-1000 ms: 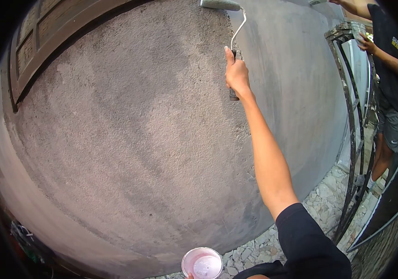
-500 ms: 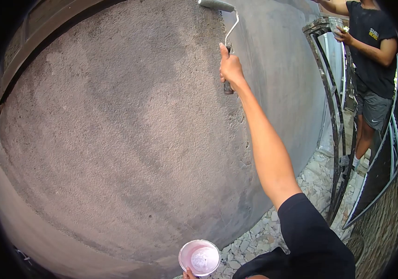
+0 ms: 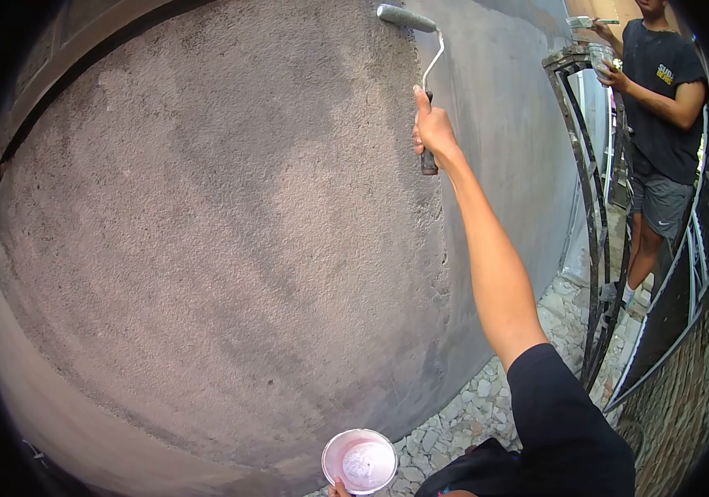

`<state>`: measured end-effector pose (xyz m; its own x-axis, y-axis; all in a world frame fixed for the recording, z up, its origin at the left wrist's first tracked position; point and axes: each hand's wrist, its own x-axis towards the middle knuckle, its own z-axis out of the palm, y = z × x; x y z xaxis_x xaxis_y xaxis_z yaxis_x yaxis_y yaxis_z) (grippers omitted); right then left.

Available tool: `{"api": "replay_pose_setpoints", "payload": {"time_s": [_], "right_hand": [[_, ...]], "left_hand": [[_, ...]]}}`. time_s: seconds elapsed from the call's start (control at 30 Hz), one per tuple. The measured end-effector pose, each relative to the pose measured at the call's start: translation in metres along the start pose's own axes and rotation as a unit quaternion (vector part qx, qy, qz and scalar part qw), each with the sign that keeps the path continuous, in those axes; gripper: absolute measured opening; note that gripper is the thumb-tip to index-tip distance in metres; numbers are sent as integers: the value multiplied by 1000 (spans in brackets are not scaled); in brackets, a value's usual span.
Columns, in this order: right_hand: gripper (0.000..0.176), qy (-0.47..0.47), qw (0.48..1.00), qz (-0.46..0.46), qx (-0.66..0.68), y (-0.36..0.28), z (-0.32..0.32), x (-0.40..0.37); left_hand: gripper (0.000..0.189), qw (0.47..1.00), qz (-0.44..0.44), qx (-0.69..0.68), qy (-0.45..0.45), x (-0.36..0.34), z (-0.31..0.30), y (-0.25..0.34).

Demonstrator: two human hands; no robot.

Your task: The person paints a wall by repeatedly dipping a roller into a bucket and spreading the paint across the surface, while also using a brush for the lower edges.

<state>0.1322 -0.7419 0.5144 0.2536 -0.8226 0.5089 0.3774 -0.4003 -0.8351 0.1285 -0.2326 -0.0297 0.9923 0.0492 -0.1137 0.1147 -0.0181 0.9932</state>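
Rough grey stucco wall (image 3: 205, 248) fills most of the view, darker and smoother-looking in the stretch to the right of the outstretched arm. One dark wooden frame (image 3: 36, 99) cuts across its upper left corner. Pale gravel (image 3: 487, 406) covers the ground at the foot of the wall, and a curved black metal gate frame (image 3: 596, 248) stands to the right.

Two hands of the person wearing the camera can be made out. The right hand (image 3: 435, 131) is raised at the end of a straight arm, fingers clenched around the handle of a paint roller (image 3: 405, 16), index finger laid up along the shaft. The roller's sleeve is pressed to the wall near the top edge of the view, tilted slightly down to the right. Of the left hand (image 3: 338, 490) only fingertips show at the bottom edge, gripping the rim of one round paint cup (image 3: 360, 462) with a little pale pinkish liquid in its bottom; the cup is held low, well apart from the roller.

One co-worker (image 3: 660, 99) in a dark shirt and grey shorts stands beyond the gate frame, holding a second roller (image 3: 590, 22) in the raised hand and a second container (image 3: 601, 56) in the other.
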Motion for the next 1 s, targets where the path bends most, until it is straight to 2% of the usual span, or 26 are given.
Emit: {"api": "replay_pose_setpoints", "payload": {"time_s": [0.03, 0.07, 0.13, 0.23, 0.3, 0.37, 0.4, 0.53, 0.6, 0.7, 0.8, 0.83, 0.9, 0.93, 0.97, 1.0], "right_hand": [[57, 1, 1000, 4, 0, -2, 3, 2], [57, -6, 1000, 5, 12, -2, 6, 4], [58, -21, 999, 30, 33, 8, 10, -9], [60, -19, 998, 24, -48, 59, 4, -67], [61, -27, 997, 31, -61, 89, -6, -83], [62, -16, 995, -28, -97, 106, -16, -79], [65, -6, 983, -19, -181, 96, -20, -69], [64, -18, 983, -57, -172, 62, -23, -18], [61, -23, 981, -111, -157, 53, -23, 1], [61, -52, 973, -115, -193, 77, -43, -14], [55, -95, 968, -87, -215, 118, -84, -48], [54, -106, 965, -91, -222, 126, -94, -48], [52, -156, 962, -75, -213, 111, -110, -31], [51, -195, 957, -51, -209, 99, -119, -25], [51, -202, 956, -52, -206, 83, -127, -16], [48, -264, 952, -3, -154, 61, -131, -3]], "left_hand": [[44, 994, -104, -7, -23, -4, -4, 25], [44, 994, -105, -3, -23, 2, -7, 12], [45, 997, -51, -41, -29, 12, -13, -20], [45, 997, -35, -28, -59, 16, -16, -31], [45, 997, -62, -15, -46, 6, -6, -15], [45, 996, -82, -3, -27, 0, 5, -2], [43, 997, -73, -9, -20, -3, 9, 2], [33, 999, -38, -31, 4, -12, 29, 8], [29, 998, -20, -53, 23, -18, 47, 3], [28, 992, -11, -119, 40, -22, 65, -24], [25, 994, -29, -71, 80, -77, 112, 24], [25, 992, -29, -81, 92, -72, 117, -2], [26, 998, 11, -32, 51, -50, 117, -74], [26, 998, 10, -36, 59, -69, 132, -59], [27, 998, 3, -15, 59, -102, 156, -8], [27, 998, -6, 6, 58, -124, 176, 23]]}}
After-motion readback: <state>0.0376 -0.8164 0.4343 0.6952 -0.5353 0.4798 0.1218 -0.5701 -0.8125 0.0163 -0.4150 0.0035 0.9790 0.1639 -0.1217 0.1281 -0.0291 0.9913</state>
